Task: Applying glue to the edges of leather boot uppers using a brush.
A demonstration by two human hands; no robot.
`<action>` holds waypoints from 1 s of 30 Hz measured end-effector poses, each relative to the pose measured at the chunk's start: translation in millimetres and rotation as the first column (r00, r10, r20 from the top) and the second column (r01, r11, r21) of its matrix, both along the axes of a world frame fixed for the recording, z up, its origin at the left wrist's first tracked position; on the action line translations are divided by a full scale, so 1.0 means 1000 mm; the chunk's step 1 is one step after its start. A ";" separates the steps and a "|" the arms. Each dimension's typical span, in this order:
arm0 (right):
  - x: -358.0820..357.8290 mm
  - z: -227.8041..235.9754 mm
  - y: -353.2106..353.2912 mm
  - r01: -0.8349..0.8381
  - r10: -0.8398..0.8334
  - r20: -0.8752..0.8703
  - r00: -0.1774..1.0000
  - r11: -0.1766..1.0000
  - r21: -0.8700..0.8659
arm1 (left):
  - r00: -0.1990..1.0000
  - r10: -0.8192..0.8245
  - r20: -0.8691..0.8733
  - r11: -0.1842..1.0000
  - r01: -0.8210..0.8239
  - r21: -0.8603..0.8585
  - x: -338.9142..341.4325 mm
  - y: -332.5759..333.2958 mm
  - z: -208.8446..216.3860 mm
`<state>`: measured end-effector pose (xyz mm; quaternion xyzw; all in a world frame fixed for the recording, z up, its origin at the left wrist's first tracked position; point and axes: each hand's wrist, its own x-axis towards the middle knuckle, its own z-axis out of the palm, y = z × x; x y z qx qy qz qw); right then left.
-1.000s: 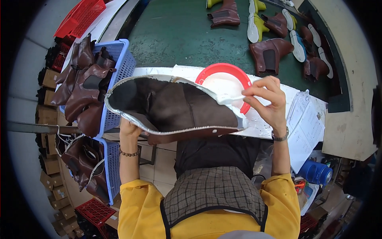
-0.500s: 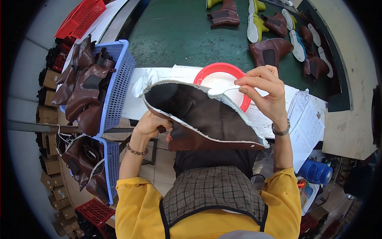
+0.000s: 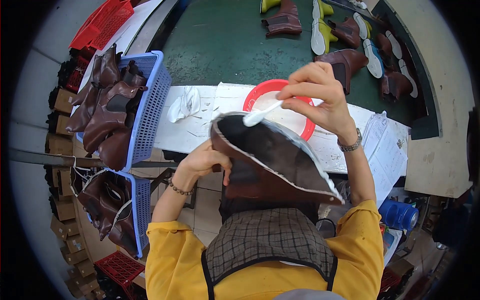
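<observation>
My left hand [image 3: 204,161] is closed around the left side of a dark brown leather boot upper [image 3: 272,189], tilted with its wide lower opening facing up. White paste coats the opening's far edge. Between the thumb and fingers of my right hand [image 3: 318,96] is a white toothbrush [image 3: 256,117], its head at the far left edge of that opening. Just beyond the upper, partly covered by my right hand, stands a red bowl [image 3: 253,93] with white paste inside.
A crumpled white cloth [image 3: 185,106] lies on the white board [image 3: 170,135]. Blue baskets [image 3: 154,100] of brown uppers stand at left. Several boots [image 3: 345,62] and yellow-green boot forms [image 3: 322,36] lie on the green table [image 3: 215,45]. Papers [image 3: 382,150] hang at right.
The boot upper has shifted right and toward me in my left hand. My right hand has moved left and away, bringing the toothbrush head to the far left part of the edge.
</observation>
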<state>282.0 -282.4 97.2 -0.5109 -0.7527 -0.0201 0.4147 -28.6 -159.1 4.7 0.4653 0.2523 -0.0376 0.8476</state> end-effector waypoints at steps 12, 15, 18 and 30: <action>0.027 -0.087 -0.067 0.184 -0.245 -0.477 0.844 0.968 -0.171 | 0.816 0.524 0.245 0.845 -0.534 -0.029 -0.033 0.045 -0.005; 0.043 -0.136 -0.072 0.237 -0.373 -0.825 0.424 0.925 -0.297 | 0.793 0.596 0.125 0.802 -0.596 -0.042 -0.001 0.055 0.003; 0.058 -0.184 -0.069 0.293 -0.388 -0.903 0.184 0.899 -0.326 | 0.744 0.667 -0.044 0.745 -0.666 0.019 0.041 0.083 0.002; 0.057 -0.210 -0.066 0.379 -0.454 -0.867 0.207 0.854 -0.357 | 0.936 0.328 -0.125 0.653 -0.129 0.747 0.225 0.159 -0.111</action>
